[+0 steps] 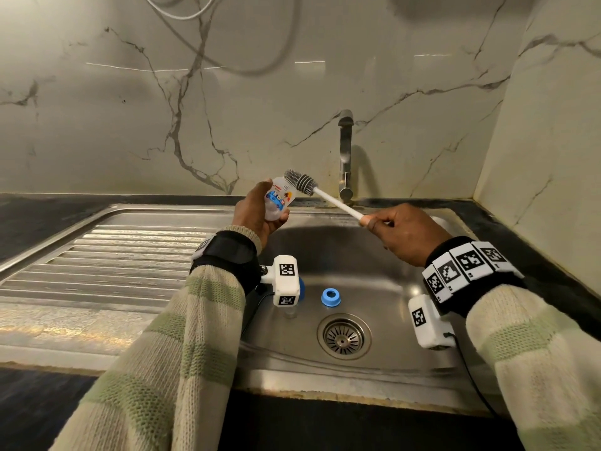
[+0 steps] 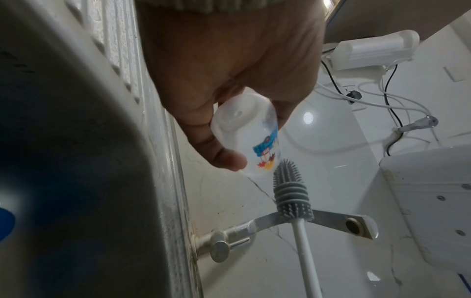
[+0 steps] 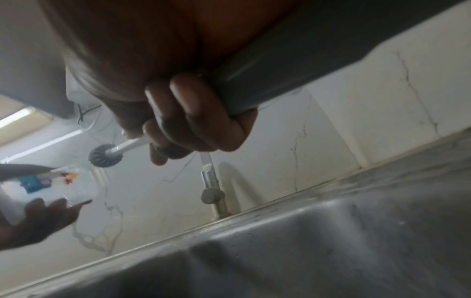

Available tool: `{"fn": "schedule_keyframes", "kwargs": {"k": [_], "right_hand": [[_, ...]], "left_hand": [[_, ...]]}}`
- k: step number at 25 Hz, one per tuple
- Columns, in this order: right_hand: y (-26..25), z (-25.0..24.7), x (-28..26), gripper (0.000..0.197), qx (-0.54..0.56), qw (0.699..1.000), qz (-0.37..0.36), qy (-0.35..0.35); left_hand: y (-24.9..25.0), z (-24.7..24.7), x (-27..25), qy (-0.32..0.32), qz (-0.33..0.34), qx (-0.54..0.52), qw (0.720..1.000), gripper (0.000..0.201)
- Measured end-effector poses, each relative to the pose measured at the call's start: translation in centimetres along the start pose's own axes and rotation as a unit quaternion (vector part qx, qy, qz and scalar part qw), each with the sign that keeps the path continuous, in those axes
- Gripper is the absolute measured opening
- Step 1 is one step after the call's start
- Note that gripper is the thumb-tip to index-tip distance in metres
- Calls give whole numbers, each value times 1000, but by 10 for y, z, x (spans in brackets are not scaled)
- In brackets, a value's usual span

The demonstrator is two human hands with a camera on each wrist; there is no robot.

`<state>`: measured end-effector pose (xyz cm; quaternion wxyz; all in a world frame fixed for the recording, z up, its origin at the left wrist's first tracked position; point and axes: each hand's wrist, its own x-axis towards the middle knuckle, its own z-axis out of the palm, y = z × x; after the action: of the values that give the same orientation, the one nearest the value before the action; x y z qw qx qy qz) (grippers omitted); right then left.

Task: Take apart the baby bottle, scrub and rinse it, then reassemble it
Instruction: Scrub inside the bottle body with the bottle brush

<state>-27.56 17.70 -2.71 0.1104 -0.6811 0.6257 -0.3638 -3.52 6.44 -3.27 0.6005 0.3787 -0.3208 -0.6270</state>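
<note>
My left hand grips the clear baby bottle body, printed with a blue car, above the sink's left rim, its open mouth tilted up and to the right. My right hand holds the white handle of a bottle brush. The grey silicone brush head is outside the bottle, just at its mouth. A blue screw ring lies on the sink floor. Another blue part is mostly hidden behind my left wrist camera.
The steel sink basin has a drain strainer near its front. A chrome tap stands behind the basin with no water visible. A ribbed draining board lies to the left. Marble walls close the back and right.
</note>
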Motion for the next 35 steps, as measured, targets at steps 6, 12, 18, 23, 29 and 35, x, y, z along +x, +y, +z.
{"fn": "schedule_keyframes", "kwargs": {"k": [6,12,18,23,29,35], "right_hand": [[-2,1,2,29,-6,1000,-14,-1],[-1,0,1,30,-10,1000,-10,3],[-4,1,1,29,1,1000,-8,1],[-2,-2,-1,29,-9,1000,-16,2],[-2,-1,0,29,-6,1000,-10,-1],[-5,0,-1,24,-5,1000,-19,-1]], "left_hand": [[-1,2,0,5,2,7,1000,26],[-1,0,-4,-42,2,1,999,51],[1,4,-4,-19,21,-12,1000,35],[1,2,-4,-10,10,-28,1000,45],[4,4,-7,-1,-1,-16,1000,13],[1,6,-5,-12,-7,4,1000,34]]}}
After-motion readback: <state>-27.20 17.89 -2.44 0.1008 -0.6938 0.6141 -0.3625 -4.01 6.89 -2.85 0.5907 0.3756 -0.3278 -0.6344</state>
